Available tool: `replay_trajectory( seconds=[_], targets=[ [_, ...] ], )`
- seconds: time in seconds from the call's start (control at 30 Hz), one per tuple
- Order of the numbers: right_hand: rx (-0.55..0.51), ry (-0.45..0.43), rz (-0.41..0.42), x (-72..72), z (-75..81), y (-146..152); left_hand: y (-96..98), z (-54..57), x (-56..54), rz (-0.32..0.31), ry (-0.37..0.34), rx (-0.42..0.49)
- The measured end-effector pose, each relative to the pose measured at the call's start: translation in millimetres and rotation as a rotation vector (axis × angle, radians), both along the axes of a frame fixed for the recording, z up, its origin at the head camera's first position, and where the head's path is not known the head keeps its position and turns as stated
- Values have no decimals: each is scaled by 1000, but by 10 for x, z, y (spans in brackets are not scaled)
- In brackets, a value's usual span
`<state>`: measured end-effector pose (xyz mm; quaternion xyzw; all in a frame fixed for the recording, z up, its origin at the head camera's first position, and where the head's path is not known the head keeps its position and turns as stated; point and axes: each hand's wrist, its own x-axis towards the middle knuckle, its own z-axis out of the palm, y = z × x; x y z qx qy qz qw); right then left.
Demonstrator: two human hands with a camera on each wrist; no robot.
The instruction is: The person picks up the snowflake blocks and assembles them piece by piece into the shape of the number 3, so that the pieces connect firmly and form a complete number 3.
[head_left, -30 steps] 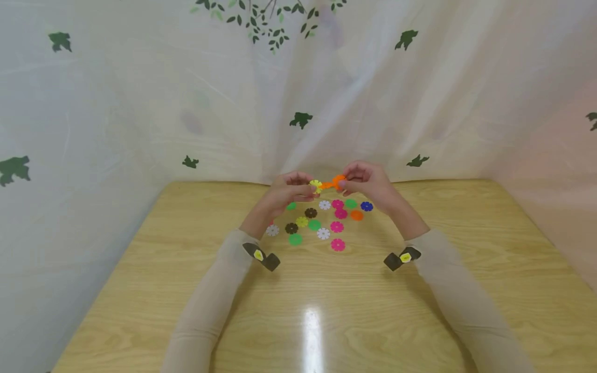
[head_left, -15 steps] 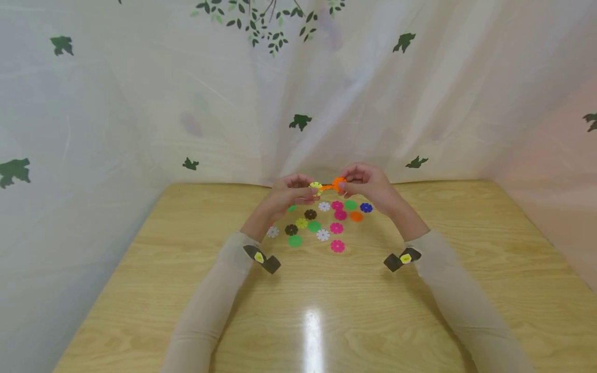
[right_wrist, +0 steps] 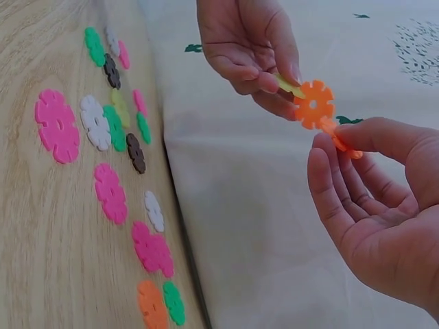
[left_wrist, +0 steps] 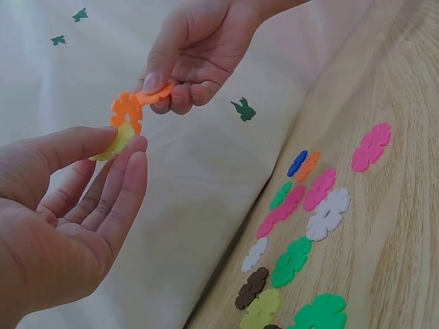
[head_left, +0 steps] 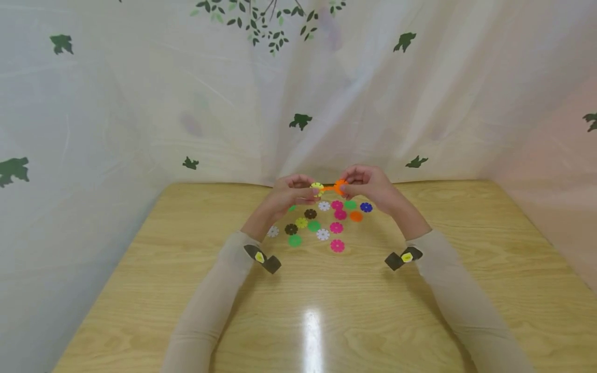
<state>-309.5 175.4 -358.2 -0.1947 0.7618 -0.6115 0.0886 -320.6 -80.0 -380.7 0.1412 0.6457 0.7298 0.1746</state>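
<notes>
Above the back of the table, both hands hold a short chain of notched, flower-shaped plastic discs. My left hand pinches the yellow disc between thumb and fingers. Slotted into it, edge-on to edge, is a middle orange disc. A second orange disc joins that one at an angle, and the thumb and fingers of my right hand pinch it. Fingertips cover part of both end discs.
Loose flower discs lie flat below the hands on the wooden table: pink, white, green, brown, yellow, orange and blue. A printed curtain hangs behind the table's back edge.
Both hands keep their pinch on the joined discs. My right hand and the outer orange disc have dipped slightly. The loose discs lie as before.
</notes>
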Motion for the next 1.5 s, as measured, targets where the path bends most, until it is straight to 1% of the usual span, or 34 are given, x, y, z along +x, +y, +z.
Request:
replay_trajectory(
  seconds=[0.1, 0.23, 0.47, 0.6, 0.83, 1.07, 1.2, 1.37, 1.5],
  targets=[
    [-38, 4, -7, -3, -24, -9, -3, 4, -3, 5, 4, -13],
    [-118, 12, -16, 0, -65, -45, -11, 5, -10, 14, 14, -23],
    [-205, 21, -23, -2, -107, -102, -20, 9, -7, 35, 14, 4],
    [-199, 25, -20, -8, -107, -108, -25, 16, -6, 35, 10, 6],
    [-134, 14, -23, -13, -93, -107, -23, 34, -6, 19, -2, -26],
    [-107, 6, -46, 12, -73, -113, -12, 31, -7, 44, -5, -47],
    [-107, 6, -59, 30, -65, -129, -5, 26, 3, 61, 10, -40],
    [-114, 6, -81, 45, -65, -151, 12, 32, 18, 85, 19, -3],
    [-131, 44, -97, 59, -62, -173, 31, 45, 34, 91, 26, 14]
  ],
)
